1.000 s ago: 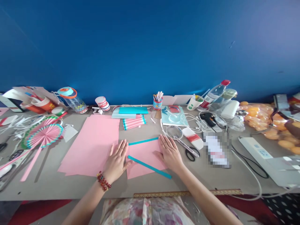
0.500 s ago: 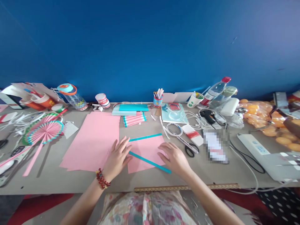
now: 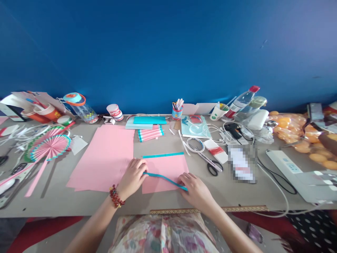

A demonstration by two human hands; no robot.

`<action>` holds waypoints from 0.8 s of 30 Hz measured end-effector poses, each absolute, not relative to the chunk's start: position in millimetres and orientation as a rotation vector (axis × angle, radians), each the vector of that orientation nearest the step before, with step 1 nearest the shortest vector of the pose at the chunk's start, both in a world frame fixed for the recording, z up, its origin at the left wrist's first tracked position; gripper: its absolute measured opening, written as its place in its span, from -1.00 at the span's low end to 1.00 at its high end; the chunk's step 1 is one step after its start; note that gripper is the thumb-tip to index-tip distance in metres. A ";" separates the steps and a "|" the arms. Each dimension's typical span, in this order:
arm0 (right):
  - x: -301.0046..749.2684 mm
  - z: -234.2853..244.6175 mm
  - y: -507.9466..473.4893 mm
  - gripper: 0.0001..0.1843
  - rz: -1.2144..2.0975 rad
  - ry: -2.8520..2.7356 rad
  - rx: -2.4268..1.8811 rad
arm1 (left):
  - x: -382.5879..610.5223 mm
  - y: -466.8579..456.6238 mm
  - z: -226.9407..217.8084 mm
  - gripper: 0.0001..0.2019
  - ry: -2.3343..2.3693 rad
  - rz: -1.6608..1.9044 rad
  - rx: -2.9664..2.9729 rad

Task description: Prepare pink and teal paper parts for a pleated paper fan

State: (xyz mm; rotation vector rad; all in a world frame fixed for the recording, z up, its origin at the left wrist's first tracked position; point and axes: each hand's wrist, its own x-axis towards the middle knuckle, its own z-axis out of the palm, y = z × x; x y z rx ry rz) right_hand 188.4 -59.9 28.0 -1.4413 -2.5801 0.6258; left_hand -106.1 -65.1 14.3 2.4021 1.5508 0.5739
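A small pink paper sheet (image 3: 168, 168) lies in front of me, with one teal strip (image 3: 163, 155) along its far edge. A second teal strip (image 3: 165, 178) is lifted slightly above the sheet and bows between my hands. My left hand (image 3: 133, 177), with a red bead bracelet at the wrist, pinches its left end. My right hand (image 3: 196, 190) pinches its right end near the sheet's right front corner.
A larger pink sheet (image 3: 105, 158) lies to the left, a pink pleated fan (image 3: 48, 147) further left. Scissors (image 3: 210, 163), cables, a glue gun (image 3: 234, 130), a pen cup (image 3: 177, 113), a bottle (image 3: 240, 102) and a power strip (image 3: 286, 167) crowd the back and right.
Both hands went from lying flat on the pink sheet to pinching the ends of the diagonal teal strip. The strip has lifted and turned nearer to level.
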 end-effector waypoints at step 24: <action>208.3 24.5 -42.8 -0.76 1.600 -1.637 -1.220 | -110.6 -75.8 31.2 -0.87 1.493 0.749 2.111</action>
